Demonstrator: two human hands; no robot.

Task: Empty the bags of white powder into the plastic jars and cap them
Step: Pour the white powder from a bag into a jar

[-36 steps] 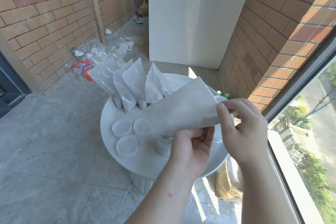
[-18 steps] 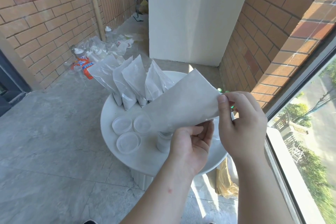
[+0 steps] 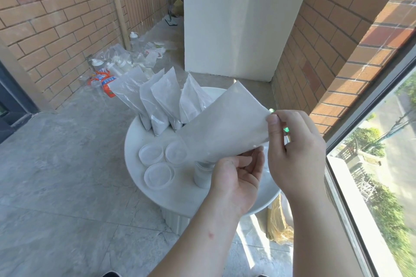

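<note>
Right hand (image 3: pixel 295 153) pinches the upper corner of the crinkled, frosted plastic bag (image 3: pixel 225 126), while my left hand (image 3: pixel 236 177) curls its fingers under the lower edge. The bag's long axis slants from upper right down to lower left, its low end over the small cylindrical jar (image 3: pixel 202 175) on the round white bench (image 3: pixel 135 155). Three shallow translucent lids (image 3: pixel 150 154) lie beside the jar, and powder-filled upright bags (image 3: pixel 162 101) stand behind.
</note>
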